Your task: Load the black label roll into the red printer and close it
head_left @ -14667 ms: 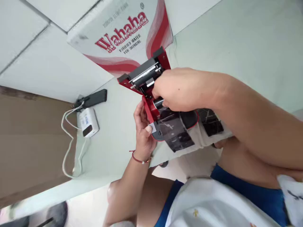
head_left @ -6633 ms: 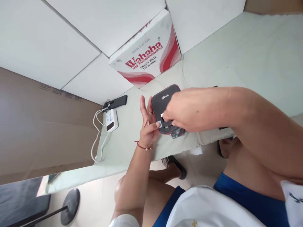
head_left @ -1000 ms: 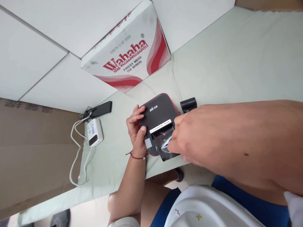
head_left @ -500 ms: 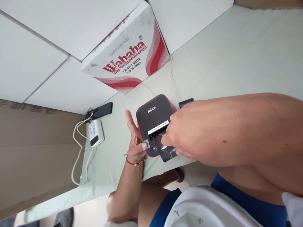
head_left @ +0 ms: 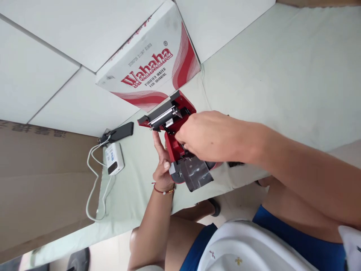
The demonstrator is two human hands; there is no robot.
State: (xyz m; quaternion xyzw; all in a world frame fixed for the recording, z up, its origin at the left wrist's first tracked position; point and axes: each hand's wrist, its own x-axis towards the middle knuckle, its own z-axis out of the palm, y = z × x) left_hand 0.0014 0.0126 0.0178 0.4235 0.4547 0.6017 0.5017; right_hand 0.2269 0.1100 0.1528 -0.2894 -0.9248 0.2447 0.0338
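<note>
A small red and black printer [head_left: 176, 149] stands on the table with its lid [head_left: 165, 114] raised, showing a roller and metal parts inside. My left hand [head_left: 163, 165] grips its left side, thumb at a grey tab on the front corner, index finger stretched up along the side. Over the open compartment, my right hand [head_left: 197, 133] has its fingers curled down into the printer. Its fingertips are hidden, so what they hold cannot be made out. A shiny dark strip of film [head_left: 197, 174] hangs out over the printer's front, just below the right hand.
A white and red Wahaha carton [head_left: 152, 71] leans behind the printer. To the left lie a white power bank [head_left: 115, 160] with a looped white cable [head_left: 88, 177] and a black phone-like object [head_left: 124, 131]. A cardboard box [head_left: 50, 188] stands at the far left. The table edge runs near my legs.
The printer's lid has swung up and back, exposing the red interior. My right hand has moved from the front slot up and left over the compartment. My left hand stays at the side.
</note>
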